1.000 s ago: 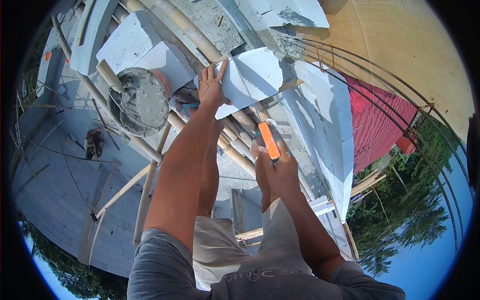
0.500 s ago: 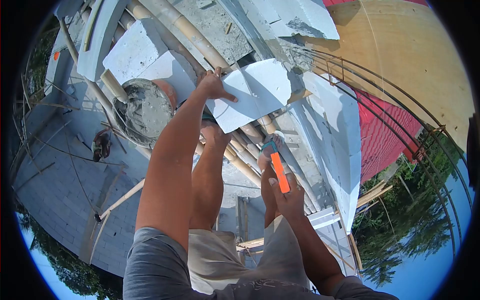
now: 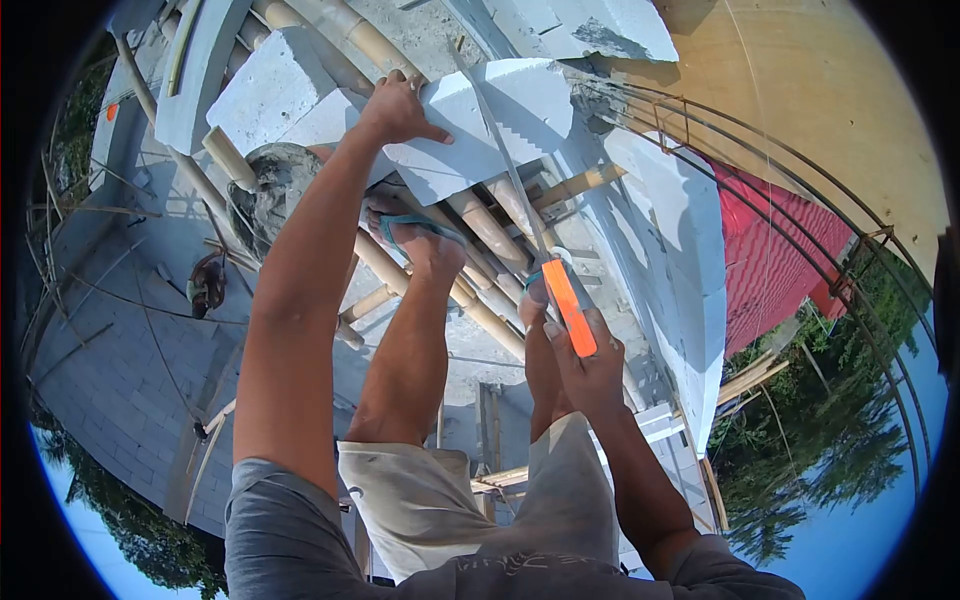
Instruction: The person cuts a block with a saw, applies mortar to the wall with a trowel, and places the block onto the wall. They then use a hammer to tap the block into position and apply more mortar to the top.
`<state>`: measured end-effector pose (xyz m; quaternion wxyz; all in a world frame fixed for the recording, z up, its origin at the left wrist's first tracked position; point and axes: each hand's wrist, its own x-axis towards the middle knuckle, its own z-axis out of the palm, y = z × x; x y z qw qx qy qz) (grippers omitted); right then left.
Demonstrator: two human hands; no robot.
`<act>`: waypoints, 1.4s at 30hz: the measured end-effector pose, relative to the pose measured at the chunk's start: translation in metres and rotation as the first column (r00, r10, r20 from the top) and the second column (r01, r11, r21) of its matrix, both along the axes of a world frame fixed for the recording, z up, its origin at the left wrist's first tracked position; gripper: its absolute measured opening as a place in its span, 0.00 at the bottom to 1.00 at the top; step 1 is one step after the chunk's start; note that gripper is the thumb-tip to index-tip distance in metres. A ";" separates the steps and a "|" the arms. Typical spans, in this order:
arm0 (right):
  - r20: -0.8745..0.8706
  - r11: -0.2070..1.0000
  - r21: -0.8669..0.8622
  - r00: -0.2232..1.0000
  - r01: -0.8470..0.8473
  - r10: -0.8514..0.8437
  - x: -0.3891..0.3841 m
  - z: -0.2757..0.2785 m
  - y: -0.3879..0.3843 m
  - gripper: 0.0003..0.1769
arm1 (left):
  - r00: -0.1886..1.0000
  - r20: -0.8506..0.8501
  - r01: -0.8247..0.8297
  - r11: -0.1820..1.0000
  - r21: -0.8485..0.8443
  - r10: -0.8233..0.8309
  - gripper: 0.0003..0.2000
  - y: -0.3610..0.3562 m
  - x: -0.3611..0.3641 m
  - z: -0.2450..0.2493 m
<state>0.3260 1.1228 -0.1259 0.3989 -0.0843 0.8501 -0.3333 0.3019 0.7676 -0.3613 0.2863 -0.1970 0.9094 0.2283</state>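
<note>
My left hand (image 3: 400, 110) grips the left end of a white lightweight block (image 3: 500, 120), thumb on top and fingers over the far edge. In my right hand (image 3: 592, 368) is a hand saw (image 3: 568, 305) with an orange handle. Its thin blade runs up and away, lying across the block's face. A small stepped notch shows at the block's near edge, beside the blade. Below the block, my sandalled foot (image 3: 415, 240) stands on bamboo poles (image 3: 490, 225).
A bucket of grey mortar (image 3: 265, 200) stands left of my forearm. More white blocks (image 3: 265, 90) lie at upper left. Curved steel bars (image 3: 790, 190) and a plywood sheet (image 3: 820, 90) are at right. Gaps between the poles open onto a lower level.
The block and my left hand now sit higher and farther left in view. More of the saw blade shows, with the handle slightly right. My left foot has come into clearer view.
</note>
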 end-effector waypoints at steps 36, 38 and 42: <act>-0.137 0.926 0.305 0.952 -0.222 0.273 -0.065 -0.089 -0.103 0.22 | 0.908 0.127 -0.390 0.916 -0.092 0.399 0.37 -0.005 -0.018 -0.057; -0.043 0.919 0.303 0.960 -0.251 0.276 -0.079 -0.086 -0.122 0.23 | 0.904 0.140 -0.392 0.913 -0.109 0.405 0.37 -0.008 -0.016 -0.054; -0.195 0.991 0.013 0.972 -0.132 0.132 -0.033 -0.019 -0.024 0.13 | 0.909 0.095 -0.397 0.913 -0.094 0.406 0.36 -0.013 -0.031 -0.061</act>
